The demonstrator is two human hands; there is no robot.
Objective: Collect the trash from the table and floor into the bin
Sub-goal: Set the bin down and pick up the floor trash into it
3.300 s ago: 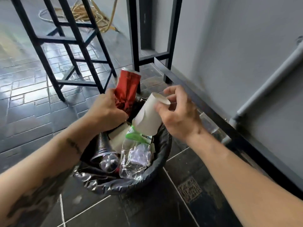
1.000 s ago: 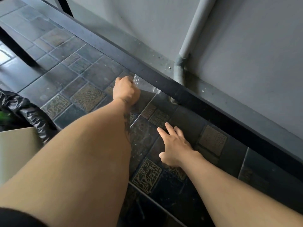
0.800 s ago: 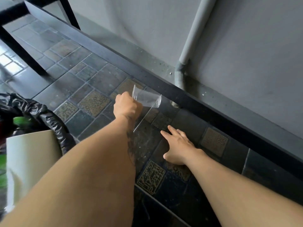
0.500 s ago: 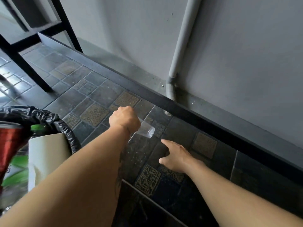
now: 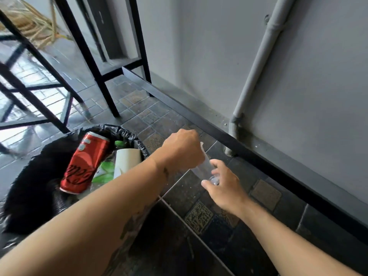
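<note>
We hold a clear plastic cup (image 5: 206, 168) above the dark tiled floor (image 5: 179, 192), just to the right of the bin (image 5: 127, 132). Our left hand (image 5: 182, 150) has its grip clenched round the upper part of the cup, knuckles up, so the rim is mostly hidden behind the fist. Our right hand (image 5: 223, 185) meets it from below, fingers and thumb curled about the cup's base; the cup is so transparent that we can only say it seems tilted, base toward us. Both grips touch the same cup, with the hands close together.

The bin is lined with a black bag whose crinkled edge folds over the rim. Inside it a red soda can (image 5: 85, 164) stands leaning, top away from us, and just beside it on the right a white paper cup (image 5: 126, 161) pokes up, with something green (image 5: 103, 174) between and behind them. A grey pipe (image 5: 258, 62) runs down the grey wall (image 5: 328, 86) to the floor, and black metal stool legs (image 5: 35, 100) stand behind the bin
</note>
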